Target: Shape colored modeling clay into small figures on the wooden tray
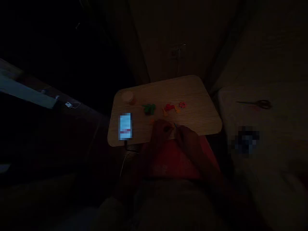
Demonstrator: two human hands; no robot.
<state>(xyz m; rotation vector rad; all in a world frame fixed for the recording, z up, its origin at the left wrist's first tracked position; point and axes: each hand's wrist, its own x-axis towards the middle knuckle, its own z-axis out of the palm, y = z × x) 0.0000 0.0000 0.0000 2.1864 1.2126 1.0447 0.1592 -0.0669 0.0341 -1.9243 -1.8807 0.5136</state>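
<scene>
The scene is very dark. My left hand is closed at the near edge of the wooden table, its fingers around a small orange piece. Close beside it, my right hand pinches a thin dark stick-like tool whose tip points up and left. Just beyond the hands lie green pieces, a red piece, yellow-orange pieces and a pinkish-red ring-shaped piece. Another orange bit rests by my left hand. Their exact kind is too dim to tell.
A lit phone with a cable sits at the table's left. Behind it stands a round container. To the right, scissors lie on a pale surface. Red cloth covers my lap.
</scene>
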